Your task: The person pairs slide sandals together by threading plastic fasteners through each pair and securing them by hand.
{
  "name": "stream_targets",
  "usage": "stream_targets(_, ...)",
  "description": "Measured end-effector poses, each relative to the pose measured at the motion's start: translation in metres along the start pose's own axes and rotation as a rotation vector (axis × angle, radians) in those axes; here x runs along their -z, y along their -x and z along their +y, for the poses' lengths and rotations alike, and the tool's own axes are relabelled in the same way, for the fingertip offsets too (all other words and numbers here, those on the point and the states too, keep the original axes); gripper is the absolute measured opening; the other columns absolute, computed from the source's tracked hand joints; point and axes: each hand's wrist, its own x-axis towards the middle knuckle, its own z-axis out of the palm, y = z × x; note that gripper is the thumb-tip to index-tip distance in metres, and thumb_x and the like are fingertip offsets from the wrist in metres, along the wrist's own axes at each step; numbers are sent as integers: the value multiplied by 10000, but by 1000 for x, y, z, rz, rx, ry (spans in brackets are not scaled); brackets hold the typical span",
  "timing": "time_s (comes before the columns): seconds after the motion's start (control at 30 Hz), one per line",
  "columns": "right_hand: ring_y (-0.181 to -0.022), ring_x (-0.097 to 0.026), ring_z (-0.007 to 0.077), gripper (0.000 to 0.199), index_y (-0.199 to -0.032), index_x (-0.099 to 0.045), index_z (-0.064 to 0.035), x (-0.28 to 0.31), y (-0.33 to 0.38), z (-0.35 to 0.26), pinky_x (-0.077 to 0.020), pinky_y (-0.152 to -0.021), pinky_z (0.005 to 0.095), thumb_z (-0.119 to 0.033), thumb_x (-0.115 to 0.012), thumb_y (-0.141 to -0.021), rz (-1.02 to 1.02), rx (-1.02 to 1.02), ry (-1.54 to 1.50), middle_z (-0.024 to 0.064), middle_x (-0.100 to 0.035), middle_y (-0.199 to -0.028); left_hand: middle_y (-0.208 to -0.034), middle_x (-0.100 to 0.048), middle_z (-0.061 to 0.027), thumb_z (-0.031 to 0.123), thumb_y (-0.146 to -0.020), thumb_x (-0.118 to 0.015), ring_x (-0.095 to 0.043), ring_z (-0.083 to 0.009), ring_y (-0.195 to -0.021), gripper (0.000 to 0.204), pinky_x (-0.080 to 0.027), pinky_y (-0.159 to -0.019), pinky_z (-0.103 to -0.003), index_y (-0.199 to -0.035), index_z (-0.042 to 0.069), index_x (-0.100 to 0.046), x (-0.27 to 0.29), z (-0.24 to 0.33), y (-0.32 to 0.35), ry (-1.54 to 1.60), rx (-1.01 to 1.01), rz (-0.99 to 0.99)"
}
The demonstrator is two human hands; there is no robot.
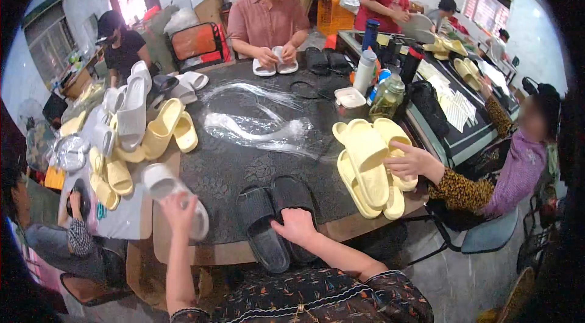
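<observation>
Looks like the pairing-up stage of slipper sorting to me: the left hand (178, 208) is up off the table with its fingers closed round the edge of a white slipper (172, 194), lifted and tilted at the near left corner, while the right hand (297, 225) lies flat with fingers loosely spread on top of the pair of black slippers (273, 221) lying side by side at the near edge of the dark table (225, 165), pressing rather than gripping as far as I can tell. My guess is the next move needs a mate for that white one, and the closest candidates are in the heap of yellow and white slippers (131, 134) just past the left hand, so it calls for a short reach left with one hand freed. Over on the right, a co-worker's hand (409, 163) sits on a stack of yellow slippers (368, 168). Mid-table there are crumpled clear plastic bags (256, 125), then a glass jar (387, 96) and bottles beyond it. At the far side a person in a pink shirt holds a white pair (275, 64) in both hands.
</observation>
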Motion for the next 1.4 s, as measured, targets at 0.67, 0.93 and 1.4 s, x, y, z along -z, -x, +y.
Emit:
stream_targets(0.67, -675, -593, 346, 374, -609, -562, -39, 54, 45, 61, -480, -619, 449, -374, -710, -687, 205, -184, -26, 127, -593, -632, -1315, -436, -285, 506, -738, -686, -401, -448, -1214, 826, -291, -1026, -533, -1356, 47, -387, 14, 94, 65, -163, 119, -315)
stream_targets(0.93, -731, -571, 370, 306, -642, -572, -32, 98, 32, 84, -475, -652, 478, -299, -720, -619, 526, -86, 46, 166, -586, -724, -1216, -509, -191, 275, -692, -634, -420, -396, -1183, 622, -252, -1053, -569, -1261, 65, -496, 16, 81, 60, 33, -234, -313)
stream_targets(1.4, -990, -564, 345, 432, -1068, -612, 10, 209, -19, 232, -486, -827, 437, -271, -697, -751, 674, -733, 138, 175, -614, -1008, -1255, -523, -173, 208, -734, -691, -446, -388, -1190, 517, -345, -1026, -477, -1233, 152, -572, -22, 145, 33, 246, -352, -294)
